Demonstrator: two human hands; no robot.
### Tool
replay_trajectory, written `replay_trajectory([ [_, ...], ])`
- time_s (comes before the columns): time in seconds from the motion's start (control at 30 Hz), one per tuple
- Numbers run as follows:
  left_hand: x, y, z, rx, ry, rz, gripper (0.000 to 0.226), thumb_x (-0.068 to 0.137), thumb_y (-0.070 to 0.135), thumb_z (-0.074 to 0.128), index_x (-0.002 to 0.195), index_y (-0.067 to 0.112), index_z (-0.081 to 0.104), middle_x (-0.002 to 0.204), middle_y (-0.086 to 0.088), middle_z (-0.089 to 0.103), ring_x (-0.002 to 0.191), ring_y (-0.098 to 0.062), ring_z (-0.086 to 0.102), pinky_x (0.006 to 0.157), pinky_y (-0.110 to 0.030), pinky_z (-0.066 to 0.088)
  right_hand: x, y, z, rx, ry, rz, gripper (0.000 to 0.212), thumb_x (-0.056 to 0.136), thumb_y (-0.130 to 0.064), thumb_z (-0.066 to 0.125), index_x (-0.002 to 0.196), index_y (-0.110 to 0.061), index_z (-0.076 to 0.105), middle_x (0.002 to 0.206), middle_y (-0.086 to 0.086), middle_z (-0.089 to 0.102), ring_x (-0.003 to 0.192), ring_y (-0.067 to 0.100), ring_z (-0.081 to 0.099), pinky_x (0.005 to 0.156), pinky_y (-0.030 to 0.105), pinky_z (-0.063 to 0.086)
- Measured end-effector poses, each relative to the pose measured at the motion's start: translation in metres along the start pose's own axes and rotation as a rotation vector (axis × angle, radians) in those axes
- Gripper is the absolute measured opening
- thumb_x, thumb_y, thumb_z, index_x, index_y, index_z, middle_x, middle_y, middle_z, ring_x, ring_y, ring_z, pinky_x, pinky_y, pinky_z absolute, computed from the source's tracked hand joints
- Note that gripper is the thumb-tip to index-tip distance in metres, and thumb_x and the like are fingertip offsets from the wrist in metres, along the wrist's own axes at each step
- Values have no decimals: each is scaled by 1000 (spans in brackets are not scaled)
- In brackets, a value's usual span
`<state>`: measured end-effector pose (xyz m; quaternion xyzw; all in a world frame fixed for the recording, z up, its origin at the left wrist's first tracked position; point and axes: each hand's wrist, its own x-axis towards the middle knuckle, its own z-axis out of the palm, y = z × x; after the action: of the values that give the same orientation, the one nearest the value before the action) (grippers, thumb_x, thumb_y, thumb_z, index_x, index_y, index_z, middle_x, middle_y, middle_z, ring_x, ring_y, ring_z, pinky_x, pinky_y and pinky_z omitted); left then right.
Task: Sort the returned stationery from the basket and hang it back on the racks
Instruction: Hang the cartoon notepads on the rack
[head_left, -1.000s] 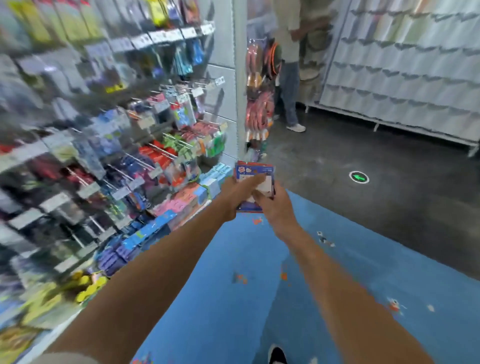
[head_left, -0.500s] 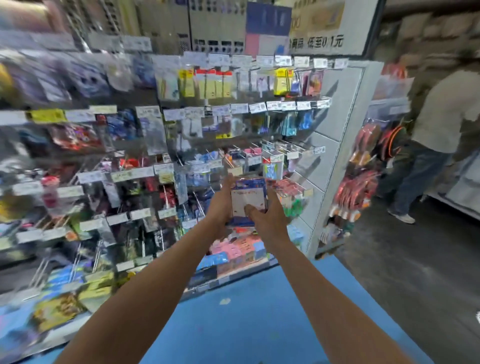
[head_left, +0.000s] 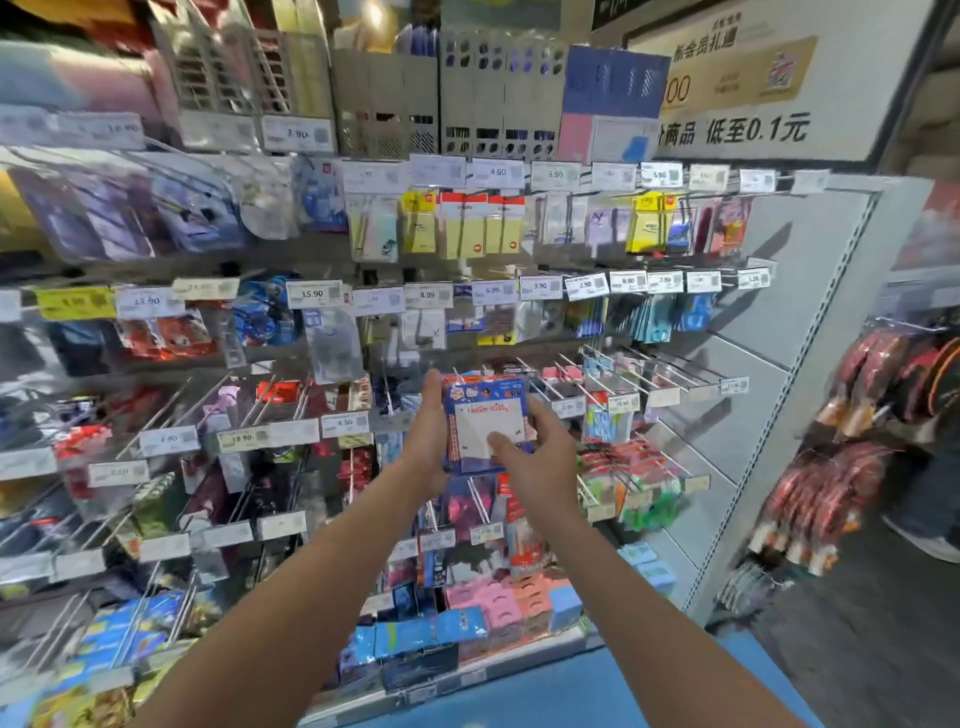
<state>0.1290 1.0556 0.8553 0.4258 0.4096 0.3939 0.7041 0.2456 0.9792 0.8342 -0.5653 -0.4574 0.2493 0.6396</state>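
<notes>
A blue packet of stationery with a white card front and red lettering is held upright in front of the peg rack. My left hand grips its left edge, fingers pointing up. My right hand holds its right side, with the thumb lying across the white front. The packet is level with the middle row of metal hooks, close to them; I cannot tell whether it touches a hook. No basket is in view.
Rows of hooks with hanging packets and price tags fill the wall. Bare hooks jut out right of the packet. Boxed goods sit on the bottom shelf. A side display of red items stands at right, a person's shoe beyond it.
The view swung from the aisle floor to face the rack. Both hands carried the packet up and closer to the hooks, keeping their hold on it.
</notes>
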Motion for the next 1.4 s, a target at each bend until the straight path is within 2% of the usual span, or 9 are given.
replay_trajectory([
  [0.23,74,17,13,149,77,68,71,93,76,48,120,15,71,109,-9,79,97,-32,77,90,-52,60,87,33,-17,254,-77,216,28,90,6,68,110,-11,57,106,9,74,94,27,74,76,42,61],
  [0.33,142,1,-1,174,150,59,103,63,88,74,145,29,54,140,-5,65,118,-35,68,96,-61,55,127,43,-22,331,-132,270,29,91,5,66,109,-16,56,104,12,74,87,29,72,75,45,57],
  [0.5,141,30,27,235,147,234,48,101,53,56,119,10,68,105,-11,79,91,-30,78,74,-42,63,188,60,-25,444,-269,336,34,91,11,61,116,-9,53,111,19,70,87,31,69,75,47,58],
  [0.67,166,38,37,315,327,344,49,99,54,60,118,9,66,99,-7,80,89,-27,78,86,-53,62,228,69,-22,503,-382,346,28,94,14,55,109,-9,60,81,3,74,66,14,69,60,34,59],
  [0.83,181,42,32,487,412,453,41,98,55,61,108,16,63,91,1,79,78,-11,76,66,-29,56,251,81,-26,467,-473,422,25,96,3,60,108,-18,62,97,5,76,83,24,73,72,45,59],
  [1.03,195,46,14,653,437,494,29,99,47,63,104,19,61,87,-2,78,77,-17,75,69,-35,61,272,101,-38,463,-450,446,28,96,5,59,114,-16,61,91,0,76,80,21,69,86,47,54],
  [1.1,195,43,11,757,437,499,26,100,43,64,106,20,55,84,4,73,68,-3,70,55,-20,52,275,102,-38,415,-467,402,31,94,11,59,117,-10,61,91,5,76,72,17,66,80,40,52],
  [1.2,198,34,4,883,365,501,34,100,45,63,125,26,49,84,4,72,62,-3,68,59,-33,55,273,103,-31,346,-485,376,38,91,14,60,123,-6,61,111,18,74,83,21,72,66,32,56],
  [1.4,209,24,-11,994,108,544,54,108,41,47,158,49,28,149,18,50,72,-3,69,68,-30,55,270,106,-15,296,-450,369,43,93,12,60,129,-11,56,117,14,74,107,33,71,93,52,58],
])
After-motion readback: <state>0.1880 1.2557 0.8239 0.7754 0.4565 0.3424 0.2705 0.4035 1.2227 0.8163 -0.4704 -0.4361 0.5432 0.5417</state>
